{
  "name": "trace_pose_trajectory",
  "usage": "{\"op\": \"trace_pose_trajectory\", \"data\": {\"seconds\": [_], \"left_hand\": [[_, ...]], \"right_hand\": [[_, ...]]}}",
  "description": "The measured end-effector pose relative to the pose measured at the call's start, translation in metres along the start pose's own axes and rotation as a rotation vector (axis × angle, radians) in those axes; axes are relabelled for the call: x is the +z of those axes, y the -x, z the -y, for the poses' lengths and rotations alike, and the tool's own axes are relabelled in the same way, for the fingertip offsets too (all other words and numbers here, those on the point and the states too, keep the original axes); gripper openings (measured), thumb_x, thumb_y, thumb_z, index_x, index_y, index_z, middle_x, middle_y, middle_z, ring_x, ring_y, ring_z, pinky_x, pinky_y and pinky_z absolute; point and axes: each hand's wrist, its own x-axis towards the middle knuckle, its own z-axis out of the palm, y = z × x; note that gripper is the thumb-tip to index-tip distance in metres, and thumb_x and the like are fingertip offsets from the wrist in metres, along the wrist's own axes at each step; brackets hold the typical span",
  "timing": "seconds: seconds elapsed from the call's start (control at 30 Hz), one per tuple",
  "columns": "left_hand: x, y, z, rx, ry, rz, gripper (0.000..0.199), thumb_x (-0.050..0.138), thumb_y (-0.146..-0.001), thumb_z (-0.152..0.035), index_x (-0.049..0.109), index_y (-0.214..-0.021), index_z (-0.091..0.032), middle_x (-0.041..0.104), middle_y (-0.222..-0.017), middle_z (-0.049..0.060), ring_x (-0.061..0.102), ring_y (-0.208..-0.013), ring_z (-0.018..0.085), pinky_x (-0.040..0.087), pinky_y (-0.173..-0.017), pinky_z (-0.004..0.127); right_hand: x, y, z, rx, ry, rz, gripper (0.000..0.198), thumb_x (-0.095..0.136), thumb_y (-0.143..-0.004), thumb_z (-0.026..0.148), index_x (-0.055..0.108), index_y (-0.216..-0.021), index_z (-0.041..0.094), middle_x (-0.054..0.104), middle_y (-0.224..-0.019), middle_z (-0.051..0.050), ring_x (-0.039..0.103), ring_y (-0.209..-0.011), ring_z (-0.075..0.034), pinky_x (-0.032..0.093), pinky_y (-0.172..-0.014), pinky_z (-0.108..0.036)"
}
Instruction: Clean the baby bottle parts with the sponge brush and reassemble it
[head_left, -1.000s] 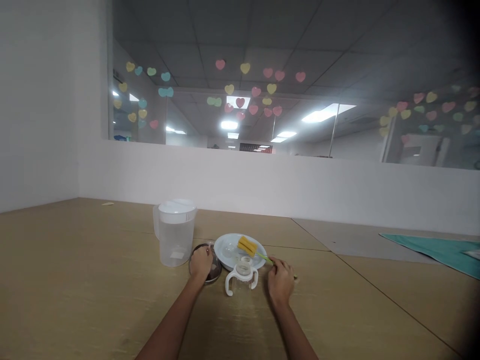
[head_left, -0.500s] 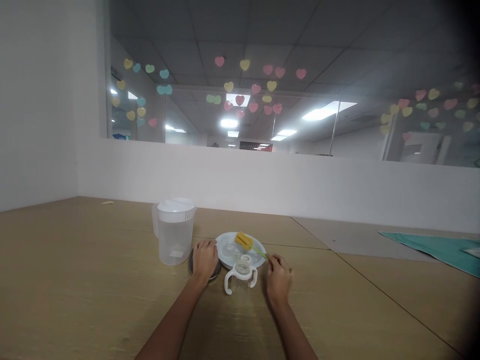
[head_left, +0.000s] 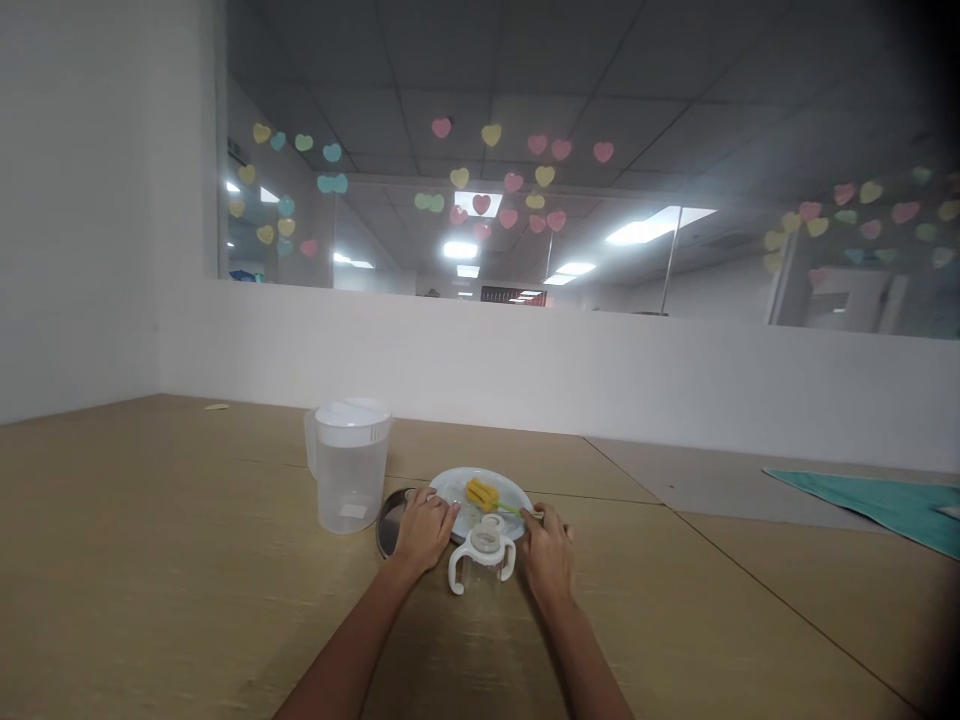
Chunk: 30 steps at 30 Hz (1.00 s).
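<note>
Yellow sponge brush [head_left: 482, 494] over white plate [head_left: 519, 492]; right hand [head_left: 550, 553], fingers gripping its green handle [head_left: 508, 509]. Left hand [head_left: 424, 531] at plate's left edge, can't tell if fingers grip. White-handled bottle [head_left: 486, 556] nearer, pitcher [head_left: 351, 480] left.

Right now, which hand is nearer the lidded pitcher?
Left. The left hand is right of the pitcher and a little closer to the camera, beside the round dish; the right hand is farther right, holding the sponge brush by its green handle.
</note>
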Motion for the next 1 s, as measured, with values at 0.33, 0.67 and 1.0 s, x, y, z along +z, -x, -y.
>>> {"op": "trace_pose_trajectory", "data": {"seconds": [0.33,0.67,1.0], "left_hand": [[0.003,-0.001,0.002,0.029,-0.003,-0.015,0.044,0.029,-0.098,-0.031,0.07,-0.088,-0.017,0.071,-0.091,0.009,0.053,-0.112,0.024,0.036,-0.1,0.045],[0.002,-0.001,0.002,0.021,-0.029,-0.009,0.044,0.029,-0.097,-0.03,0.068,-0.082,-0.018,0.07,-0.09,0.01,0.053,-0.112,0.024,0.033,-0.1,0.046],[0.006,0.0,0.002,-0.002,-0.004,-0.032,0.041,0.028,-0.097,-0.031,0.067,-0.096,-0.018,0.069,-0.101,0.008,0.054,-0.111,0.022,0.035,-0.102,0.042]], "right_hand": [[0.012,0.001,-0.01,-0.043,-0.229,-0.143,0.032,0.044,-0.079,0.005,0.07,-0.094,0.016,0.07,-0.09,-0.009,0.059,-0.083,-0.021,0.038,-0.077,-0.03],[0.009,-0.002,-0.001,0.074,-0.448,-0.277,0.023,0.046,-0.074,0.016,0.069,-0.076,0.015,0.067,-0.075,-0.008,0.058,-0.077,-0.022,0.043,-0.074,-0.031],[-0.002,0.0,-0.003,0.226,-0.607,-0.259,0.016,0.047,-0.064,0.022,0.062,-0.064,0.019,0.065,-0.069,-0.006,0.057,-0.074,-0.022,0.043,-0.073,-0.032]]}}
